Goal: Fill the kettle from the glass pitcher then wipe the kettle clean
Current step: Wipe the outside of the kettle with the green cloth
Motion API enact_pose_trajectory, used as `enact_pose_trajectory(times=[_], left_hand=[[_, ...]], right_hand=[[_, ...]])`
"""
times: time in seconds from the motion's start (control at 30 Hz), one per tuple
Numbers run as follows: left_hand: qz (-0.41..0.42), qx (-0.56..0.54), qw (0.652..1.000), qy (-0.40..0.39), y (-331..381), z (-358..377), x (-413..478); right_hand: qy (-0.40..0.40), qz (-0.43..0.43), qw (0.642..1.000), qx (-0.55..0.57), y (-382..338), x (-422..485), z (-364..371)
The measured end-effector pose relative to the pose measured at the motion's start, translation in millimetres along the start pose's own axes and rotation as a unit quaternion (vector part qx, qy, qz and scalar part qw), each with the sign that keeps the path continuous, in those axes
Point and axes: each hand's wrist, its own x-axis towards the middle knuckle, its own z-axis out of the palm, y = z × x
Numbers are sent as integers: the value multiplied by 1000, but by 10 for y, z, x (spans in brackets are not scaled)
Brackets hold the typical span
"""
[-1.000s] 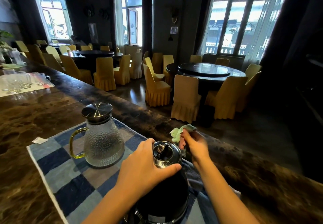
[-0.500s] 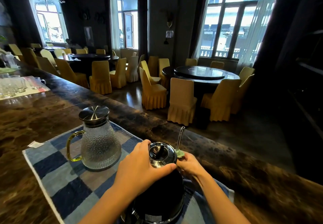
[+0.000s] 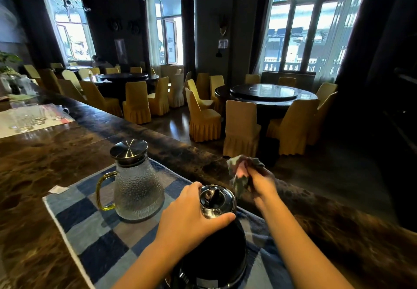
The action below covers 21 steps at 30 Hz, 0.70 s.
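Head: cloth (image 3: 242, 177) lifted beside kettle (image 3: 216, 248).

A dim dining room with dark walls (image 3: 209, 2) and a glossy dark floor (image 3: 316, 171). Tall bright windows (image 3: 300, 29) line the far wall. Round dark tables (image 3: 266, 94) stand ringed by yellow-covered chairs (image 3: 241, 126). A brown marbled tabletop (image 3: 45, 160) runs near left, with drinking glasses (image 3: 27, 117) at its far end.
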Motion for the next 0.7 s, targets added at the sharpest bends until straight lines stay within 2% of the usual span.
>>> enact_pose_trajectory(times=[0.07, 0.23, 0.37, 0.43, 0.5, 0.57, 0.7], left_hand=[[3, -2, 1000, 4, 3, -5, -4], [8, -8, 1000, 10, -8, 3, -3], [9, -13, 1000, 11, -10, 6, -2], [11, -14, 1000, 10, -13, 12, 3], [11, -12, 1000, 10, -16, 23, 12], [11, -7, 1000, 11, -16, 29, 22], [10, 4, 1000, 15, -15, 32, 20]], right_hand=[[26, 12, 998, 52, 23, -36, 34], [13, 25, 996, 85, 118, -245, -110], [-34, 30, 979, 200, -56, -536, -527], [-71, -13, 974, 216, -186, -724, -739], [-75, -46, 981, 176, -291, -937, -820], [-34, -65, 990, 122, -217, -1102, -789], [-147, -56, 987, 29, 292, -1339, -442]])
